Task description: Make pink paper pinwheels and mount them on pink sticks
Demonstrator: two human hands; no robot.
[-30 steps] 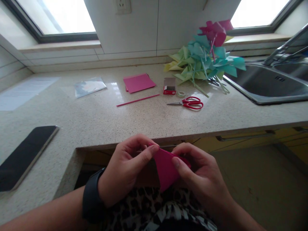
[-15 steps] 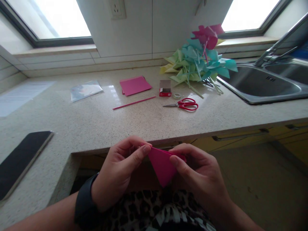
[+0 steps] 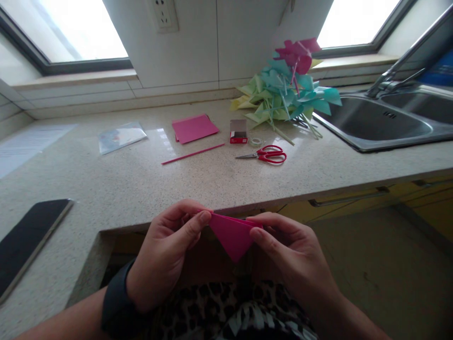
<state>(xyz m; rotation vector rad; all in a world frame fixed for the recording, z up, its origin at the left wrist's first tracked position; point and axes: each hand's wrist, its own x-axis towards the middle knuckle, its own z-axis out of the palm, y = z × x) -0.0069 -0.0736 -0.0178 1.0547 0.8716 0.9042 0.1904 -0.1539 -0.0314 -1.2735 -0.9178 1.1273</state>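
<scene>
The left thumb and fingers (image 3: 198, 221) pinched the left corner of a folded pink paper triangle (image 3: 231, 234); the right thumb and fingers (image 3: 260, 236) pinched its right corner. The triangle hung point-down between the left hand (image 3: 166, 255) and the right hand (image 3: 293, 257), held in the air just below the front edge of the countertop (image 3: 141, 184) and above a patterned garment. A dark band sat on the left wrist.

On the countertop, well apart from the hands, lay a pink straw (image 3: 193, 154), a stack of pink paper sheets (image 3: 194, 128), a small red box (image 3: 238, 131), a tape roll (image 3: 256, 141) and red-handled scissors (image 3: 265, 154). Behind these stood a pile of paper pinwheels (image 3: 286, 87) — green, teal and pink — just beside the sink (image 3: 375, 123). A dark phone (image 3: 30, 238) lay at the far left, with a clear plastic bag (image 3: 120, 137) further back.
</scene>
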